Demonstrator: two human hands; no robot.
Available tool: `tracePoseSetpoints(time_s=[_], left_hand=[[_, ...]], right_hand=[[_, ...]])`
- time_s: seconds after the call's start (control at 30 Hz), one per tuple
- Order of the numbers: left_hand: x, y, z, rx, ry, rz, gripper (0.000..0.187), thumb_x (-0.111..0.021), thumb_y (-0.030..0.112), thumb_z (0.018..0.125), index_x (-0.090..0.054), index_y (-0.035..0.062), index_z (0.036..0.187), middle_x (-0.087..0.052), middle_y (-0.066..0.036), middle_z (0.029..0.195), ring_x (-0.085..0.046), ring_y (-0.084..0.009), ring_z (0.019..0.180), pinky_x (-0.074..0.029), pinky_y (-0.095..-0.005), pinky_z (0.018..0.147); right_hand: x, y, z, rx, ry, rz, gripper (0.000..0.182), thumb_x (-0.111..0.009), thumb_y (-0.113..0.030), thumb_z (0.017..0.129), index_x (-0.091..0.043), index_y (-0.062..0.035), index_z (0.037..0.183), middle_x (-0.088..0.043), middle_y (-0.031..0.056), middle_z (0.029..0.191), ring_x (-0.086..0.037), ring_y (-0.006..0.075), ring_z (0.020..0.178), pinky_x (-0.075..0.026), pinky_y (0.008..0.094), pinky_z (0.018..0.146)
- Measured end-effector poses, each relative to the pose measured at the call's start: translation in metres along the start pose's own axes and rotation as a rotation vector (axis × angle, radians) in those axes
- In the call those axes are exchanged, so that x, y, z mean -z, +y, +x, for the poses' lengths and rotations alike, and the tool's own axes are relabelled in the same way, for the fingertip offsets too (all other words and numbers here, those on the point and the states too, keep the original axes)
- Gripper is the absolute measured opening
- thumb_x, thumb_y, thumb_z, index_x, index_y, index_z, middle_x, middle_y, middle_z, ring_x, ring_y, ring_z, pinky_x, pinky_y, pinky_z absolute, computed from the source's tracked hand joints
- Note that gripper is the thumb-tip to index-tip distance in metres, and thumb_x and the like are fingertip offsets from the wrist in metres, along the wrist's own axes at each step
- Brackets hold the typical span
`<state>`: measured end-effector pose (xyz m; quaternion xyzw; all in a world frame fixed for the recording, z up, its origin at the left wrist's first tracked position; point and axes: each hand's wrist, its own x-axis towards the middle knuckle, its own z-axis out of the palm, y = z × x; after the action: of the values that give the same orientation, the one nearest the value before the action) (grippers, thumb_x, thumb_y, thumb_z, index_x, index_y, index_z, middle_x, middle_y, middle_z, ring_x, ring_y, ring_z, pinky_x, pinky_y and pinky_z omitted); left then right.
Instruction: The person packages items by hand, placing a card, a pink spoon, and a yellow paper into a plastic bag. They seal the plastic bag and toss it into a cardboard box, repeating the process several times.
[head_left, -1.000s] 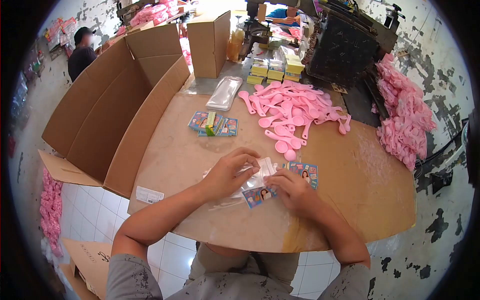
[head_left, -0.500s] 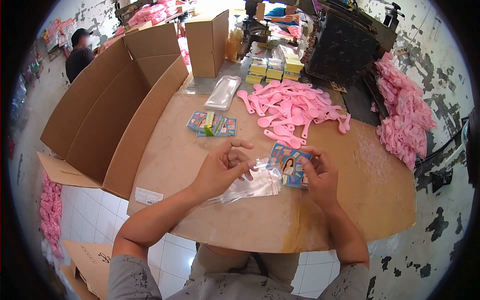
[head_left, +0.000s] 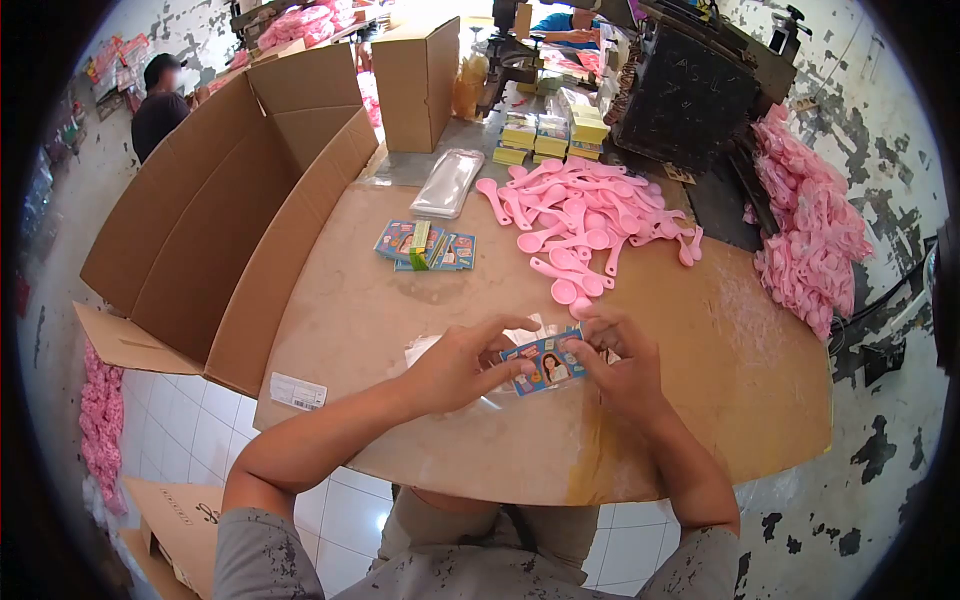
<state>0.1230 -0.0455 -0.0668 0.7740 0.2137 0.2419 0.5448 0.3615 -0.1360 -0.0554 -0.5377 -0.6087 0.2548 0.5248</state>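
Blue card (head_left: 550,367), edges between hands (head_left: 450,368) (head_left: 630,372)

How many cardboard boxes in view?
3: large open box at the left of the table, upright box near its far left, floor box at lower left. More may be hidden.

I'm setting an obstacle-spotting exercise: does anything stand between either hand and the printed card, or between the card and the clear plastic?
Nothing visible does. The left hand and right hand both touch the printed card; clear plastic shows just beyond it, partly hidden.
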Motion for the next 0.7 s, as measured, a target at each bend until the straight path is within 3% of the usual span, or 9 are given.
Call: tracePoseSetpoints(time_s=[0.03, 0.13, 0.23, 0.33, 0.43, 0.53, 0.7], left_hand=[[0.000, 0.001, 0.000, 0.019, -0.043, -0.001, 0.049, -0.068, 0.003, 0.103, -0.049, 0.0029, 0.148, -0.079, -0.014, 0.106, -0.074, -0.0144, 0.094, -0.059, -0.0299, 0.082], [0.001, -0.002, 0.000, 0.065, -0.058, -0.071, 0.053, -0.068, 0.004, 0.103, -0.047, 0.0043, 0.151, -0.079, -0.014, 0.108, -0.073, -0.0130, 0.097, -0.058, -0.0293, 0.084], [0.000, -0.005, 0.000, 0.055, -0.042, -0.152, 0.054, -0.067, 0.004, 0.103, -0.045, 0.0042, 0.153, -0.078, -0.013, 0.110, -0.071, -0.0114, 0.099, -0.056, -0.0279, 0.085], [0.001, -0.005, -0.001, 0.076, -0.057, -0.206, 0.052, -0.066, 0.003, 0.104, -0.046, 0.0038, 0.152, -0.078, -0.013, 0.111, -0.070, -0.0099, 0.100, -0.055, -0.0267, 0.085], [0.000, -0.015, 0.002, 0.039, -0.009, -0.189, 0.049, -0.067, 0.007, 0.104, -0.050, 0.0049, 0.150, -0.077, -0.009, 0.100, -0.068, -0.0076, 0.088, -0.055, -0.0275, 0.076], [0.001, -0.008, 0.002, 0.085, -0.010, -0.315, 0.045, -0.065, 0.008, 0.105, -0.052, 0.0045, 0.148, -0.077, -0.008, 0.100, -0.067, -0.0068, 0.087, -0.054, -0.0263, 0.074], [0.006, -0.013, 0.003, 0.095, -0.031, -0.277, 0.041, -0.062, 0.005, 0.106, -0.053, 0.0043, 0.146, -0.077, -0.008, 0.102, -0.068, -0.0072, 0.091, -0.055, -0.0257, 0.077]], right_hand=[[-0.002, -0.001, -0.001, -0.080, 0.067, 0.109, 0.020, -0.079, -0.004, 0.093, -0.073, -0.0021, 0.112, -0.069, 0.0026, 0.091, -0.065, 0.0096, 0.078, -0.054, 0.0281, 0.067], [0.000, 0.013, -0.004, -0.187, 0.004, 0.304, 0.015, -0.078, -0.009, 0.096, -0.074, -0.0019, 0.109, -0.069, 0.0010, 0.093, -0.063, 0.0083, 0.079, -0.053, 0.0264, 0.069], [0.002, 0.015, -0.006, -0.175, -0.175, 0.181, 0.014, -0.074, -0.014, 0.099, -0.075, -0.0010, 0.106, -0.071, 0.0053, 0.099, -0.065, 0.0116, 0.087, -0.054, 0.0290, 0.077], [0.002, 0.000, 0.006, 0.118, -0.413, 0.044, 0.019, -0.068, -0.016, 0.103, -0.075, 0.0012, 0.104, -0.071, 0.0094, 0.103, -0.065, 0.0165, 0.097, -0.053, 0.0345, 0.088], [0.022, 0.016, 0.036, 0.012, -0.311, -0.036, 0.021, -0.064, -0.014, 0.103, -0.074, 0.0023, 0.112, -0.071, 0.0143, 0.112, -0.066, 0.0249, 0.104, -0.052, 0.0387, 0.094], [0.026, 0.034, 0.071, 0.113, -0.100, -0.375, 0.023, -0.063, -0.012, 0.101, -0.072, 0.0015, 0.117, -0.069, 0.0167, 0.118, -0.068, 0.0316, 0.106, -0.053, 0.0417, 0.095], [0.029, 0.071, 0.094, 0.083, -0.145, -0.683, 0.025, -0.067, -0.009, 0.095, -0.071, -0.0011, 0.119, -0.066, 0.0171, 0.119, -0.066, 0.0374, 0.107, -0.053, 0.0458, 0.095]])
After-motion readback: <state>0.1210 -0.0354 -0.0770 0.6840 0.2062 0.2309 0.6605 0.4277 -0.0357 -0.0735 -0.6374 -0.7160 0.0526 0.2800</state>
